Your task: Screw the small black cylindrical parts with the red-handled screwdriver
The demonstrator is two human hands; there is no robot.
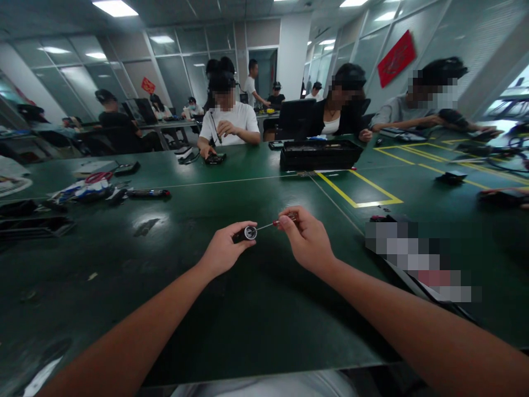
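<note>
Just above the green table (248,320), my left hand (225,248) is closed round a small black cylinder (249,233). Its round end, with a pale ring, faces me and to the right. My right hand (308,237) grips a screwdriver (292,216) by its reddish, see-through handle. The thin metal shaft points left, and its tip reaches the ringed end of the cylinder. Whether the tip sits inside the opening or only touches its rim, I cannot tell.
A long black tray (320,157) stands across the table. Right of my hands lies a blurred-out flat item (417,264). Cables and tools (95,184) are piled at the left beside a dark pen-like tool (149,193). Several people sit opposite, one in a white shirt (243,121).
</note>
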